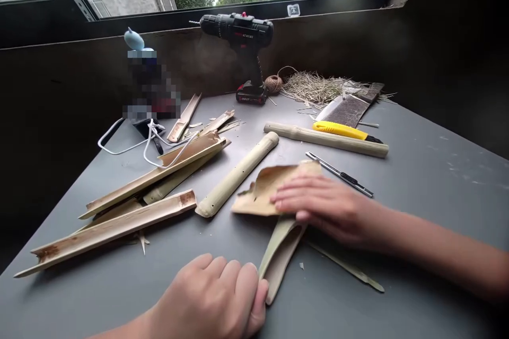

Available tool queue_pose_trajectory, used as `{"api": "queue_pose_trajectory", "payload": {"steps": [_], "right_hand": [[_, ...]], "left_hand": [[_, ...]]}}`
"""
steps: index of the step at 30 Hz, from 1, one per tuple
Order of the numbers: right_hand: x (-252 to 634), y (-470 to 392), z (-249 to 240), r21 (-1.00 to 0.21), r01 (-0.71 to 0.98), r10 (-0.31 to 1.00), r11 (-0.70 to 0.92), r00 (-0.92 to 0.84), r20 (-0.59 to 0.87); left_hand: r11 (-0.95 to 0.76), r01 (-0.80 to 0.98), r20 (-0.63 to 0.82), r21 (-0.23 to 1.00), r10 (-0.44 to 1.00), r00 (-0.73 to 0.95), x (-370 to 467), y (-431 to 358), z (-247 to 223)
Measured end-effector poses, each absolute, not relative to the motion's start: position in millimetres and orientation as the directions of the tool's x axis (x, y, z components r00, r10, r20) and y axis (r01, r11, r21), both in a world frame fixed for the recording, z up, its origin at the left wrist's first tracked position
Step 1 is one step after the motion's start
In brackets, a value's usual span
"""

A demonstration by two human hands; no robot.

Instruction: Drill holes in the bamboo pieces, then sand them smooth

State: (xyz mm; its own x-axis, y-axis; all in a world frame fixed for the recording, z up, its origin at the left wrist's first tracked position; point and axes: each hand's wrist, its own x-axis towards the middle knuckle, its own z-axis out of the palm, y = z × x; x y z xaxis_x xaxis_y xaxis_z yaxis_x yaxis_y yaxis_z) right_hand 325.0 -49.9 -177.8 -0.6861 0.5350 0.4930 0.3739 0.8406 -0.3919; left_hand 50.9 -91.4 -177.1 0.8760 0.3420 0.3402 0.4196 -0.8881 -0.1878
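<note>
A carved bamboo piece (278, 254) with a hollow, tapered near end lies slanting at the front centre of the grey table. My left hand (218, 296) is closed round its near tip. Over its far part lies a curled, tan sheet (258, 196) with a ragged edge, which looks like sandpaper. My right hand (318, 204) presses on this sheet, its fingers together and bent over it, slightly blurred. The sheet and my fingers hide the bamboo's far end. A thin green bamboo strip (350, 267) sticks out below my right wrist.
Split bamboo halves (119, 228) lie at left, a whole tube (238, 175) in the middle. Behind are a slim cutter (342, 175), a yellow knife (340, 130) on another tube (358, 144), a cleaver (350, 108), a drill (248, 37), twine (273, 83) and a white cable (149, 143).
</note>
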Motion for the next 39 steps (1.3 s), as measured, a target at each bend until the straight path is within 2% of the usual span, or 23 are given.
{"api": "queue_pose_trajectory", "payload": {"steps": [2, 4, 8, 10, 14, 16, 18, 20, 22, 26, 29, 30, 33, 35, 37, 39], "right_hand": [[335.1, -38.4, -179.2, -0.428, 0.490, 0.650, 0.760, -0.568, 0.505], [333.6, -41.7, -177.5, -0.456, 0.503, 0.678, 0.735, -0.531, 0.508], [312.4, -69.1, -172.4, -0.458, 0.334, 0.538, 0.824, -0.716, 0.445], [313.0, -67.6, -172.9, -0.456, 0.292, 0.499, 0.840, -0.747, 0.440], [332.3, -43.0, -177.2, -0.457, 0.457, 0.645, 0.763, -0.583, 0.495], [330.8, -46.2, -175.7, -0.460, 0.487, 0.669, 0.743, -0.549, 0.500], [318.7, -62.8, -171.4, -0.461, 0.408, 0.607, 0.788, -0.637, 0.475], [306.0, -79.2, -167.2, -0.449, 0.343, 0.524, 0.826, -0.759, 0.386], [303.9, -81.3, -165.8, -0.431, 0.326, 0.492, 0.841, -0.793, 0.359], [327.3, -49.6, -170.4, -0.419, 0.475, 0.631, 0.773, -0.636, 0.444], [329.1, -46.7, -172.8, -0.444, 0.561, 0.716, 0.698, -0.552, 0.428], [323.7, -53.7, -173.1, -0.448, 0.541, 0.701, 0.712, -0.577, 0.419], [306.5, -76.5, -175.0, -0.413, 0.375, 0.540, 0.830, -0.728, 0.423], [308.9, -74.3, -177.2, -0.385, 0.326, 0.485, 0.863, -0.749, 0.452], [324.3, -56.1, -179.1, -0.386, 0.388, 0.542, 0.837, -0.684, 0.488], [341.0, -36.1, -179.5, -0.423, 0.535, 0.682, 0.731, -0.549, 0.483]], "left_hand": [[-0.883, 0.424, 0.318, -0.204, 0.349, 0.881, 51.5, -91.0, -177.2], [-0.884, 0.421, 0.323, -0.202, 0.346, 0.881, 52.1, -90.9, -178.8], [-0.893, 0.417, 0.365, -0.169, 0.337, 0.868, 51.4, -91.6, -182.3], [-0.892, 0.422, 0.356, -0.160, 0.347, 0.868, 50.9, -91.6, -181.6], [-0.891, 0.421, 0.290, -0.168, 0.364, 0.885, 50.8, -91.8, -178.2], [-0.894, 0.417, 0.304, -0.162, 0.357, 0.883, 50.5, -92.6, -178.4], [-0.898, 0.416, 0.333, -0.144, 0.352, 0.875, 49.7, -93.7, -179.9], [-0.902, 0.412, 0.374, -0.127, 0.341, 0.862, 49.0, -94.4, -181.0], [-0.903, 0.411, 0.377, -0.121, 0.342, 0.861, 48.9, -94.4, -180.4], [-0.898, 0.414, 0.309, -0.148, 0.355, 0.882, 51.6, -92.4, -175.5], [-0.897, 0.414, 0.293, -0.153, 0.359, 0.886, 52.6, -91.8, -174.7], [-0.900, 0.411, 0.303, -0.145, 0.356, 0.884, 52.2, -92.0, -175.3], [-0.908, 0.405, 0.363, -0.105, 0.344, 0.866, 50.1, -92.4, -178.0], [-0.906, 0.411, 0.365, -0.100, 0.351, 0.862, 49.5, -91.6, -178.5], [-0.900, 0.420, 0.325, -0.121, 0.364, 0.873, 50.0, -90.1, -177.5], [-0.894, 0.427, 0.294, -0.137, 0.375, 0.879, 51.0, -88.8, -176.2]]}}
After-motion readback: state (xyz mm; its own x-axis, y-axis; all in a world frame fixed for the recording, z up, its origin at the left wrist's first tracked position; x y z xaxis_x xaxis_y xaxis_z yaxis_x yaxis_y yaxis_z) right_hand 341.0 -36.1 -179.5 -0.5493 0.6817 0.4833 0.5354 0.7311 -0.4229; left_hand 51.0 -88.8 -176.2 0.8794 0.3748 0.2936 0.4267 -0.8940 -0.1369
